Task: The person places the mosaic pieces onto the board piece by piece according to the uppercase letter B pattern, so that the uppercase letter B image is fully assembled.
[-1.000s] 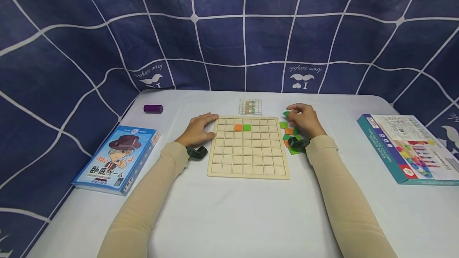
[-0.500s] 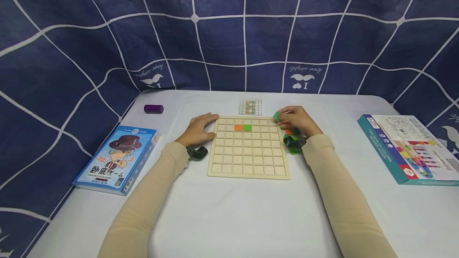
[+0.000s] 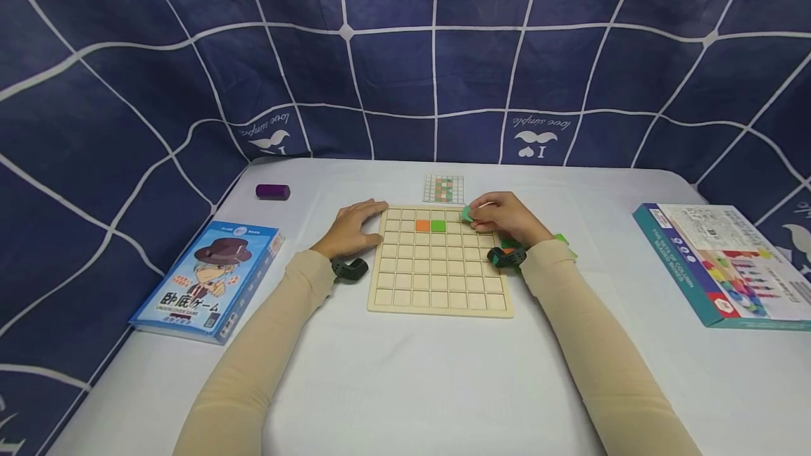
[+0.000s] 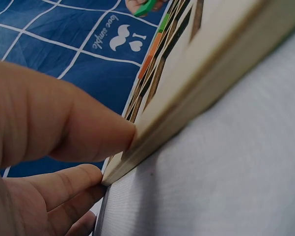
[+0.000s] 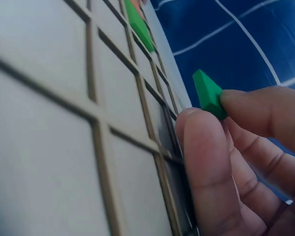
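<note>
A wooden grid board lies in the middle of the white table. One orange square tile and one green square tile sit side by side in its second row from the back. My left hand rests at the board's back left, thumb and fingertips touching the edge, as the left wrist view shows. Over the back right cells, my right hand pinches a small green triangular tile between thumb and fingers. Its fingertips are close over the grid.
Loose green and orange tiles lie right of the board, partly hidden under the right wrist. A small coloured pattern card lies behind the board. A blue game box and purple cylinder stand left, a teal box right.
My right hand has moved left from the loose tiles to over the board's back right cells, carrying the green triangular tile. The left hand stays at the board's edge.
</note>
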`<action>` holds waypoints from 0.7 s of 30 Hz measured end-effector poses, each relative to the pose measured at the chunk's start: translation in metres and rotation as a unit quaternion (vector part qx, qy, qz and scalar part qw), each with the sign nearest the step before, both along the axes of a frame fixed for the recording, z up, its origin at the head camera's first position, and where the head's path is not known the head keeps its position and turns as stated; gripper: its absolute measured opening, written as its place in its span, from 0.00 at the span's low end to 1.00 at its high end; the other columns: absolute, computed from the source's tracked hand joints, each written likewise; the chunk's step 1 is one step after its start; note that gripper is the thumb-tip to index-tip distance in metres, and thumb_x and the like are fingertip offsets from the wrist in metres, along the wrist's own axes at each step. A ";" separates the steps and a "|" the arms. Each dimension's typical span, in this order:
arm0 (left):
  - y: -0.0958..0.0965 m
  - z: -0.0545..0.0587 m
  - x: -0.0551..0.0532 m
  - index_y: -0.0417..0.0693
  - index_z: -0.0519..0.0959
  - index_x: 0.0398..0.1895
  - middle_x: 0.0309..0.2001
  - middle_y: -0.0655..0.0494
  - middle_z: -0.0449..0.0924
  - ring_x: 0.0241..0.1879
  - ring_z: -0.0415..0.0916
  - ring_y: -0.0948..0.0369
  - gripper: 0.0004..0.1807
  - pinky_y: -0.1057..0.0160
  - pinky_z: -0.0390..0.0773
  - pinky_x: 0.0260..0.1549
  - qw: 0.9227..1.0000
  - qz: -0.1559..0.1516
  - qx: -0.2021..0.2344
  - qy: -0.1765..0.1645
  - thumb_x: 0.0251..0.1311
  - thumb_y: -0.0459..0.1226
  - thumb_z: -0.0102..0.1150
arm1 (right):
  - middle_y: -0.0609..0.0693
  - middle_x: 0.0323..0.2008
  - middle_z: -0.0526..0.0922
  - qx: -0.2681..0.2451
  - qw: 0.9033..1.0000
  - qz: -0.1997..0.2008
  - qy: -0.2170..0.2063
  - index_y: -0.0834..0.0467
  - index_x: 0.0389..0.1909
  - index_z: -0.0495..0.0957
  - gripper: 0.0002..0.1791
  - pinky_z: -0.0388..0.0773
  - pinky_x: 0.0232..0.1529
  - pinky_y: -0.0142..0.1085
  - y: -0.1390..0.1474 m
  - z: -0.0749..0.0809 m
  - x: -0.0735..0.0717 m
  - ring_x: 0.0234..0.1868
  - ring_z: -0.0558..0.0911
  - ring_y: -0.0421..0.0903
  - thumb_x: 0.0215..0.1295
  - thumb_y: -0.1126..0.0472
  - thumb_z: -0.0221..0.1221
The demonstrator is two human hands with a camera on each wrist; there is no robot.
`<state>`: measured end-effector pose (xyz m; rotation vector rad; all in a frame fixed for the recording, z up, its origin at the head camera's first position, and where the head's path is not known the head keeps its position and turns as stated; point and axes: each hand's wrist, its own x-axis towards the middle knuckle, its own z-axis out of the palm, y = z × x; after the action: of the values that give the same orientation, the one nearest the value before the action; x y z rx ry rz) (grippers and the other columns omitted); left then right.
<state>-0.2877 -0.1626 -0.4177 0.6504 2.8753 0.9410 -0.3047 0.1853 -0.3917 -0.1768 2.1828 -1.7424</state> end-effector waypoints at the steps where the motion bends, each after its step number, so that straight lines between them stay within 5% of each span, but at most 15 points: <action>1: 0.000 0.000 0.000 0.36 0.69 0.80 0.81 0.41 0.67 0.84 0.54 0.45 0.42 0.43 0.47 0.83 1.000 0.000 0.000 0.001 0.59 0.38 0.63 | 0.50 0.33 0.85 0.003 1.000 0.003 0.002 0.80 0.63 0.73 0.19 0.88 0.39 0.27 -0.002 0.000 0.000 0.32 0.88 0.37 0.78 0.72 0.58; 21: -0.001 0.000 -0.001 0.35 0.69 0.79 0.80 0.41 0.67 0.84 0.54 0.44 0.42 0.43 0.47 0.83 1.000 -0.005 0.012 0.002 0.59 0.37 0.63 | 0.53 0.31 0.87 0.173 0.981 0.040 0.080 0.68 0.54 0.87 0.13 0.89 0.36 0.31 -0.029 0.010 0.012 0.27 0.87 0.38 0.78 0.63 0.64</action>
<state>-0.2885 -0.1640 -0.4181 0.6701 2.8659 0.9741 -0.2927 0.1559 -0.3821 -0.3232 2.5145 -1.3198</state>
